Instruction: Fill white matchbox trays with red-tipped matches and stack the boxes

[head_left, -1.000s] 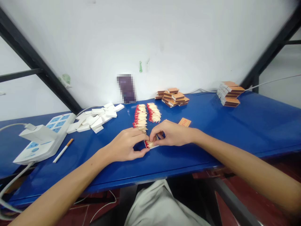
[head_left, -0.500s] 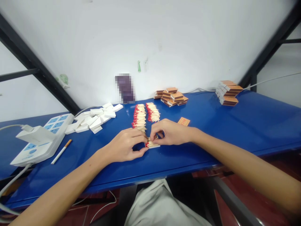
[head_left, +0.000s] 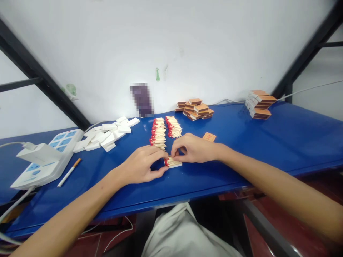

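Note:
A small white matchbox tray (head_left: 177, 165) holding red-tipped matches (head_left: 171, 161) lies on the blue table near its front edge. My left hand (head_left: 146, 165) grips the tray's left end between thumb and fingers. From the right, my right hand (head_left: 191, 150) reaches over the tray with thumb and forefinger pinched together on the matches. Just beyond the hands lie two rows of loose matches, a longer left row (head_left: 158, 131) and a shorter right row (head_left: 174, 126). A flat orange matchbox sleeve (head_left: 209, 137) rests behind my right wrist.
White trays (head_left: 103, 135) are heaped at the left, beside a power strip (head_left: 50, 160) and a cigarette (head_left: 69, 172). Orange matchboxes (head_left: 197, 110) are piled by the wall, with another stack (head_left: 260, 104) further right. A blurred dark object (head_left: 143, 100) leans on the wall.
My right fingers have shifted slightly over the tray, and more of the matches in it show. My left hand keeps its place at the tray's end.

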`<state>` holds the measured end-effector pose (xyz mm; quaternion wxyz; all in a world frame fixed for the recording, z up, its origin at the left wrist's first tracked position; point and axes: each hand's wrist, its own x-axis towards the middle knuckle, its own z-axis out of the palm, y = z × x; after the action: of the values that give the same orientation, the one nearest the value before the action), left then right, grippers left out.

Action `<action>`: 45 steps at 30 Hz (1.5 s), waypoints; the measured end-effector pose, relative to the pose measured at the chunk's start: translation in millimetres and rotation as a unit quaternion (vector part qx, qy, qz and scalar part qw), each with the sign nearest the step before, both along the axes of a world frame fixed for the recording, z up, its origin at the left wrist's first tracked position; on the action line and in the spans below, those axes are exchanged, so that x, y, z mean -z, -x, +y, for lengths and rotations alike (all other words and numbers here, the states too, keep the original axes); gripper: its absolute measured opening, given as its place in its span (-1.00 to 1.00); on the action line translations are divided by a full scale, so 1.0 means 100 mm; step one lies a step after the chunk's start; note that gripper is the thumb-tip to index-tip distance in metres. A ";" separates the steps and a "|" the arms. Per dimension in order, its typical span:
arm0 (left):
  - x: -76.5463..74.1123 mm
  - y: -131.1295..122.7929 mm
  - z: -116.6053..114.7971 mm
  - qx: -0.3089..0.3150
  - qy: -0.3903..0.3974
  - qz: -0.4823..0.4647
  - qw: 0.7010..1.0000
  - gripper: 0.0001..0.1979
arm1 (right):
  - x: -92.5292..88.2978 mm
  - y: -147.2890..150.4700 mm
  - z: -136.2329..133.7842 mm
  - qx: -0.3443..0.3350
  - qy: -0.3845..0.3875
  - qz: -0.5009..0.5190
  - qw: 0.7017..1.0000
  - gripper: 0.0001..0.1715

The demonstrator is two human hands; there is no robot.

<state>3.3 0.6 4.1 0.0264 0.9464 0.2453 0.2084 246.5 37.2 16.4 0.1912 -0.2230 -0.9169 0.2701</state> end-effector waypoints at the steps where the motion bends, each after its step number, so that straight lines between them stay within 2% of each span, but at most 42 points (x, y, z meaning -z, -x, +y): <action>1: 0.00 0.00 0.00 0.001 -0.002 -0.001 1.000 -0.80 | 0.00 0.00 0.00 0.001 0.004 -0.001 1.000 -0.88; 7: 0.00 0.00 0.01 0.021 -0.004 0.015 1.000 -0.83 | 0.00 -0.01 -0.01 -0.009 0.019 -0.004 1.000 -0.90; 17: 0.00 -0.02 0.02 0.020 -0.018 0.009 1.000 -0.82 | 0.01 -0.01 -0.01 -0.022 0.042 0.002 0.999 -0.92; 25: 0.00 -0.01 0.01 0.017 -0.013 0.013 1.000 -0.81 | 0.01 0.01 -0.01 -0.007 -0.016 -0.009 1.000 -0.93; 41: 0.02 -0.01 0.01 0.032 -0.015 0.014 0.999 -0.85 | 0.06 0.01 0.02 0.002 -0.014 0.003 1.000 -0.88; 45: 0.01 -0.01 0.02 0.026 -0.019 0.014 0.999 -0.85 | 0.04 0.00 0.01 -0.012 0.001 0.003 1.000 -0.92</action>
<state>4.2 2.2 2.6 0.0101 0.9555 0.2174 0.1991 246.6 38.2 12.1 0.1901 -0.2115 -0.9188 0.2738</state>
